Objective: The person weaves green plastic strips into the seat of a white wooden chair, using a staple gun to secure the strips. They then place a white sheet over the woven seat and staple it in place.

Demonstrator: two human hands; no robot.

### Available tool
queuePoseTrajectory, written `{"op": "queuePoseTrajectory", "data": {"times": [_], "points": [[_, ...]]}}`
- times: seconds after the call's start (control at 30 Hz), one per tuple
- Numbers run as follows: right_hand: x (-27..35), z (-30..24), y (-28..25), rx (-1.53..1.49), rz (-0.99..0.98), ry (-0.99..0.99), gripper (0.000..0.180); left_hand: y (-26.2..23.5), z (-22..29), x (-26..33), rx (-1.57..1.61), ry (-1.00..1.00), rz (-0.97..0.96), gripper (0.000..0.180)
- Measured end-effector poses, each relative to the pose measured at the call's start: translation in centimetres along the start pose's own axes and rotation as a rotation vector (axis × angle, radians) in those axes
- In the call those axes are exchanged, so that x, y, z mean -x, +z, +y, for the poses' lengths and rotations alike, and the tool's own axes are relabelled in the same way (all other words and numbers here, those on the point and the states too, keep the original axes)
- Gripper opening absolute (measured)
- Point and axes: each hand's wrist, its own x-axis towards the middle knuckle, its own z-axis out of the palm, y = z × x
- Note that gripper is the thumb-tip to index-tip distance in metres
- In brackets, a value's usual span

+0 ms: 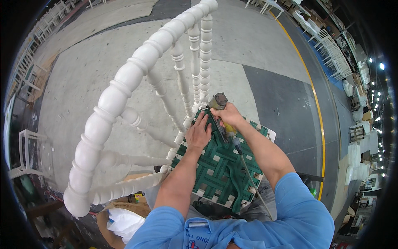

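My right hand point(229, 115) is closed around a pneumatic staple gun point(218, 101), its nose down near the far edge of a chair seat. An air hose point(250, 176) runs from the gun toward my lap. Beside the gun, my left hand point(199, 135) lies with fingers stretched out on the green webbing point(209, 172), touching a strap. The straps are woven across the seat frame, and a loose strap point(235, 180) lies on top. The white chair back point(95, 124), with beaded spindles point(180, 68), rises to the left. The gun's tip is hard to make out.
A cardboard box point(105, 230) with a white plastic bag point(124, 222) stands by my left side. A white chair frame point(29, 151) stands farther left. Rows of white furniture point(333, 54) line the right, beyond a yellow floor line point(317, 108).
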Motion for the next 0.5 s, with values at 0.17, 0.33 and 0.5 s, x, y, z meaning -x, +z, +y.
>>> {"op": "queuePoseTrajectory", "data": {"times": [0.17, 0.33, 0.5], "points": [[0.3, -0.3, 0.8, -0.034, -0.014, 0.009, 0.025, 0.4, -0.6, 0.3, 0.071, 0.050, 0.098, 0.032], [0.4, -0.6, 1.1, -0.022, -0.026, 0.001, 0.028, 0.7, -1.0, 0.4, 0.170, 0.103, 0.215, 0.022], [0.6, -0.8, 2.0, -0.004, -0.037, -0.010, 0.027, 0.7, -0.7, 0.7, 0.196, 0.079, 0.197, 0.023]]}}
